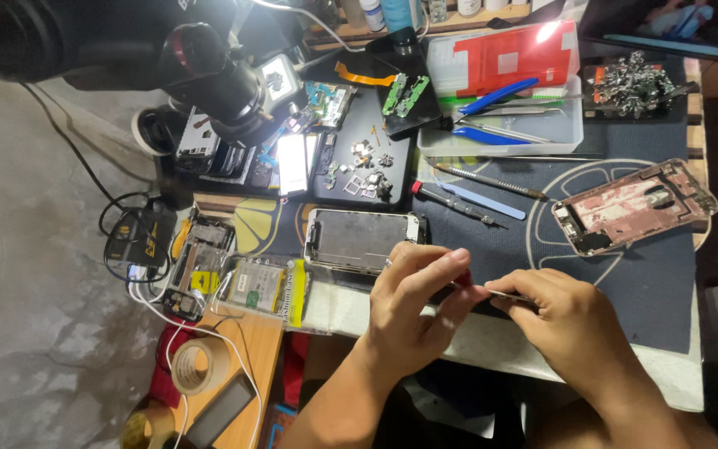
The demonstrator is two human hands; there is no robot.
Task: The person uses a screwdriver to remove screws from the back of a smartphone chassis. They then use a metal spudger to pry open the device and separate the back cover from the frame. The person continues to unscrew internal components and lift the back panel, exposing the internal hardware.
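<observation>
Cluttered phone-repair bench (pixel 625 274): left hand (pixel 413 303) and right hand (pixel 567 320) both pinched shut on thin, stiff, light metal tweezers (pixel 504 294), best held mid-shaft.

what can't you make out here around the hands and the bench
- Head view: the thin metal tool pinched between left hand and right hand; fingers cover most of it, so its kind is unclear.
- Head view: whatever small part the fingertips work on is hidden under them.
- Head view: the loose parts on the black mat are too small to identify.
- Head view: the microscope is cut off at the top edge, and glare washes out what lies beneath it.
</observation>
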